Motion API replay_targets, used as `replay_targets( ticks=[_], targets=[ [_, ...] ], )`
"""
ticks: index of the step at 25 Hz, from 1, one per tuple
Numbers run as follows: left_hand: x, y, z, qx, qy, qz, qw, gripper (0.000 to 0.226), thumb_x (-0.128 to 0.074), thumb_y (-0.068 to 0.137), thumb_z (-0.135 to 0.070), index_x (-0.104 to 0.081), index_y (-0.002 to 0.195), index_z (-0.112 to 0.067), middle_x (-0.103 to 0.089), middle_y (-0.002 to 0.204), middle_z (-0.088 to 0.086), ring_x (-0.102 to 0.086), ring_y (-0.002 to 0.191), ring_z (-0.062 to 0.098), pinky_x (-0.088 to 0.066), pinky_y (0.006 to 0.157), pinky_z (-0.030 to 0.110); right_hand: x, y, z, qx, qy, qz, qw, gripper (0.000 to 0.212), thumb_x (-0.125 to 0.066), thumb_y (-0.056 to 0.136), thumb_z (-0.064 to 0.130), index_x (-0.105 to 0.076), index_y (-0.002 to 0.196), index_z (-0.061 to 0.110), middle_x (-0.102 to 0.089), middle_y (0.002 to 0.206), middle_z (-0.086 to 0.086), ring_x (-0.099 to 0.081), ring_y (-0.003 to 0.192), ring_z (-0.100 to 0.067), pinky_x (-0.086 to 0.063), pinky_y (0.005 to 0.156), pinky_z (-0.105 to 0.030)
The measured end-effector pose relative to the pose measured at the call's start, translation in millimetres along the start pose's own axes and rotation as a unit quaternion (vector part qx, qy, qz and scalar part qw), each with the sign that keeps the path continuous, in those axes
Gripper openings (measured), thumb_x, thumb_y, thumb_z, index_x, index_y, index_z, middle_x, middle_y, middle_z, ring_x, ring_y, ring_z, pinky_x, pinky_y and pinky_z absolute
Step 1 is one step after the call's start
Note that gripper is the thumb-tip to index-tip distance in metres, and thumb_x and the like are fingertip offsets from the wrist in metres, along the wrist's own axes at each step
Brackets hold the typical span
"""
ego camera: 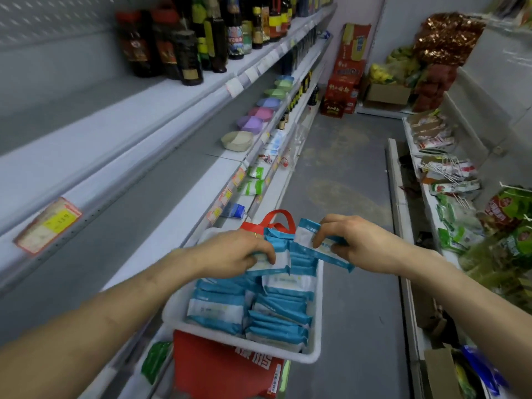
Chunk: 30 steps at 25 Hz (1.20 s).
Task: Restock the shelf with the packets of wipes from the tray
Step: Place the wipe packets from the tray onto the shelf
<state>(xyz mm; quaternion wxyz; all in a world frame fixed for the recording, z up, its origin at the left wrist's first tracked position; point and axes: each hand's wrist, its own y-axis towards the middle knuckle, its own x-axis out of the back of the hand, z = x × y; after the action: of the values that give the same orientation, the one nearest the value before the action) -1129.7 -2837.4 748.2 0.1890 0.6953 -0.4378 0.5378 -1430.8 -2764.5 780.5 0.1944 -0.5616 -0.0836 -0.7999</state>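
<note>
A long white shelf (149, 156) unit fills the left side and runs to the far wall, its near bays mostly bare. Dark bottles (178, 44) stand on the upper level, and pastel bowls (254, 122) sit in a row on the level below. The grey floor (345, 182) of the aisle lies in the middle. Low racks of bagged goods (452, 194) line the right side, and red cartons (342, 84) are stacked at the far end.

Near the middle, a white tray (218, 335) rests on a red bag (218, 372) just beside the lower edge of the left shelf. The tray is packed with blue-and-white packets of wipes (276, 315); some lie flat and others stand on edge.

Both hands reach over the far end of the tray. The left hand (239, 249) has its fingers curled over one packet (277, 256) at the top of the pile and grips it. The right hand (354, 240) pinches a second packet (306, 237) between thumb and fingers. This one is tilted and held above the tray's far right corner.

A yellow price label (49, 223) is stuck on the near shelf edge. A thin ring (255, 235) shows on a finger of the left hand.
</note>
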Motion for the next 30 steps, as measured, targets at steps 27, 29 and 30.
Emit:
replay_targets(
  ticks=[27, 29, 30],
  targets=[
    [126.3, -688.4, -104.5, 0.569, 0.077, -0.353, 0.739, 0.049, -0.065, 0.095, -0.011, -0.063, 0.108, -0.058, -0.058, 0.124, -0.035, -0.057, 0.116, -0.002, -0.045, 0.106, 0.038, 7.1, 303.5, 623.0, 0.548, -0.034, 0.095, 0.83, 0.043, -0.058, 0.09, 0.003, -0.065, 0.101, 0.043, -0.056, 0.116, 0.021, -0.058, 0.105, -0.011, -0.053, 0.092, -0.043],
    [117.2, -710.8, -113.6, 0.59, 0.064, -0.369, 0.715, 0.046, -0.066, 0.095, -0.013, -0.065, 0.109, -0.057, -0.059, 0.122, -0.034, -0.059, 0.113, -0.001, -0.047, 0.105, 0.04, -16.2, 304.8, 659.3, 0.567, -0.034, 0.094, 0.817, 0.045, -0.057, 0.09, 0.0, -0.065, 0.098, 0.043, -0.056, 0.115, 0.022, -0.061, 0.101, -0.014, -0.054, 0.088, -0.046],
    [112.9, -719.3, -116.3, 0.597, 0.058, -0.378, 0.706, 0.045, -0.067, 0.095, -0.013, -0.065, 0.109, -0.056, -0.06, 0.122, -0.033, -0.06, 0.112, 0.002, -0.048, 0.104, 0.04, -27.2, 305.3, 675.7, 0.577, -0.036, 0.099, 0.81, 0.046, -0.057, 0.088, -0.001, -0.066, 0.096, 0.043, -0.056, 0.115, 0.021, -0.063, 0.098, -0.017, -0.055, 0.086, -0.047]
  ],
)
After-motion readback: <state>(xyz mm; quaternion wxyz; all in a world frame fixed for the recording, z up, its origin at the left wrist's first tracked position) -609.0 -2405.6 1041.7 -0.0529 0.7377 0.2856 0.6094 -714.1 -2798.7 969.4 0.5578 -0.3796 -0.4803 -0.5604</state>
